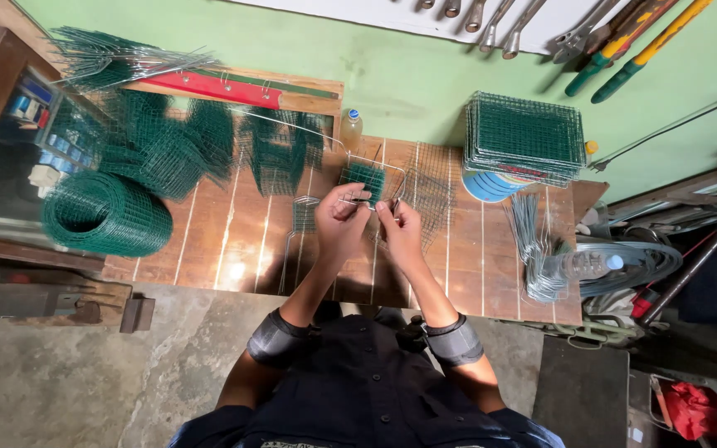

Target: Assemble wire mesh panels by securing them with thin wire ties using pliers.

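Observation:
My left hand (339,217) and my right hand (400,224) meet over the middle of a wooden slat workbench (234,241). Both pinch a thin bent metal wire frame (375,162) with a small piece of green wire mesh (364,178) set in it, just beyond my fingertips. A flat sheet of grey wire mesh (429,187) lies under and to the right of the frame.
A roll of green mesh (105,214) and loose green mesh pieces (168,145) sit at left. A stack of green mesh panels (524,137) rests on a blue tub at right. Bent wires (533,241), a plastic bottle (591,264) and hanging tools (624,41) are near.

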